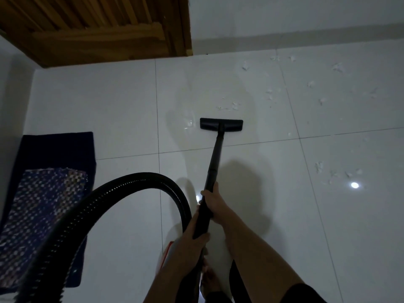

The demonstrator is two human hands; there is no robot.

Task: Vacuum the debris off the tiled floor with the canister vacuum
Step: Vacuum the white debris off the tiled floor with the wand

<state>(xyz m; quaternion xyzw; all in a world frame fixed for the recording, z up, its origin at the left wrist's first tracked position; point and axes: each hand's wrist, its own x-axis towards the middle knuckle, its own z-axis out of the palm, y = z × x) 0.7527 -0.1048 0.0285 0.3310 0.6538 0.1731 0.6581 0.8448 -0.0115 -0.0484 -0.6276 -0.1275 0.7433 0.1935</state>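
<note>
A black vacuum wand (215, 154) runs from my hands down to a flat black floor head (221, 124) resting on the white tiled floor (122, 101). My right hand (215, 203) grips the wand higher up its shaft; my left hand (192, 235) grips the lower handle end where the ribbed black hose (122, 189) arcs off to the left. White paper-like debris (229, 107) lies just beyond the head, with more scraps (336, 67) toward the far right and a patch (319, 167) at the right. The canister itself is not clearly visible.
A wooden door (98, 25) stands at the far left against a white wall (284, 18). A dark blue mat (56, 154) with a checked woven rug (41, 211) on it lies at the left. A ceiling light reflects on the tile (354, 185).
</note>
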